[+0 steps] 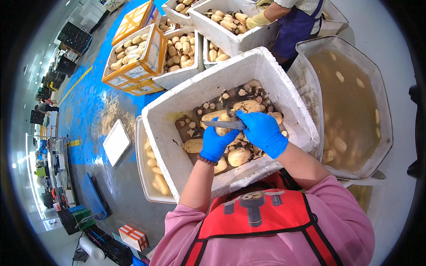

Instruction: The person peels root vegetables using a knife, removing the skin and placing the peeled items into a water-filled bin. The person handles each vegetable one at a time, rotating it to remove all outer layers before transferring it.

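Observation:
My left hand (214, 143), in a blue glove, grips a lotus root segment (223, 131) over a white foam box (290, 89). In my right hand (264, 132), also gloved in blue, is a knife (218, 124). Its blade lies across the held segment, pointing left; the handle is hidden in my fist. Below my hands, more lotus roots (239, 157) lie in the box among cut-off ends (192, 125) and dark trimmings (244, 99). My hands cover part of the contents.
A tub of murky water (349, 109) with lotus roots stands at right, and a white tub (143, 179) at left. Beyond are filled foam boxes (181, 74) and a co-worker's yellow-gloved hand (259, 20). A white lid (117, 142) lies on the floor.

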Available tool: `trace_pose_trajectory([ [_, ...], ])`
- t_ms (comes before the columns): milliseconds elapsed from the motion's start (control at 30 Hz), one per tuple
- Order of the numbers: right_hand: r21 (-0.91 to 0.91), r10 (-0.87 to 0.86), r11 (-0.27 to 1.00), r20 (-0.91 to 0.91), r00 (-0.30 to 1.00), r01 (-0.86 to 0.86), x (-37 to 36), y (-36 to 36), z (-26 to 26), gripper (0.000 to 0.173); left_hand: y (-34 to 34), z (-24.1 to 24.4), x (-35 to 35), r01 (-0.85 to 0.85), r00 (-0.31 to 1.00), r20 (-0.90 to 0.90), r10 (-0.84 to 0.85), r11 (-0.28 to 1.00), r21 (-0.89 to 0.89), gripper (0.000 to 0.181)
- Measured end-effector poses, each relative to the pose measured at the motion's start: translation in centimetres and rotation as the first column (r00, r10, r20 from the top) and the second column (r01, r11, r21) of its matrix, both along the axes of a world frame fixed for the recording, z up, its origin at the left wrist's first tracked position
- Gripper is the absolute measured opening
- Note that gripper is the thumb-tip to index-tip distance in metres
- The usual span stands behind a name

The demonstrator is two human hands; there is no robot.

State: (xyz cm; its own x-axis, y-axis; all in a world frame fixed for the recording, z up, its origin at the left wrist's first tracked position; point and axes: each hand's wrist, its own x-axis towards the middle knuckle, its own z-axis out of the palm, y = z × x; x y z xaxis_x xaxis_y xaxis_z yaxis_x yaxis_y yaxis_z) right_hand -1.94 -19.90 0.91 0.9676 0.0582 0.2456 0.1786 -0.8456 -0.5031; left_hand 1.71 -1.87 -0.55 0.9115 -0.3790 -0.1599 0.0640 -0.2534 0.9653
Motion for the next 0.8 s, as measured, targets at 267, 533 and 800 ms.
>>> trace_pose_trajectory([
  [267,0.671,0.056,0.646,-0.516,0.855,0.364,1.4,-6.2,-5.1,0.025,1.2,-1.5,0.2,-0.06,0.978,-0.206,-0.023,0.921,-0.385,0.053],
  [533,0.953,0.262,0.195,-0.277,0.924,0.231,-0.9,0.3,-3.9,0.056,-2.4,-2.5,-0.2,-0.358,0.809,-0.566,-0.158,0.631,-0.688,0.055],
  [800,0.955,0.137,0.192,-0.256,0.957,0.228,-2.9,-1.7,-4.5,0.07,-4.5,-2.0,0.8,-0.151,0.785,-0.547,-0.29,0.768,-0.623,0.055],
])
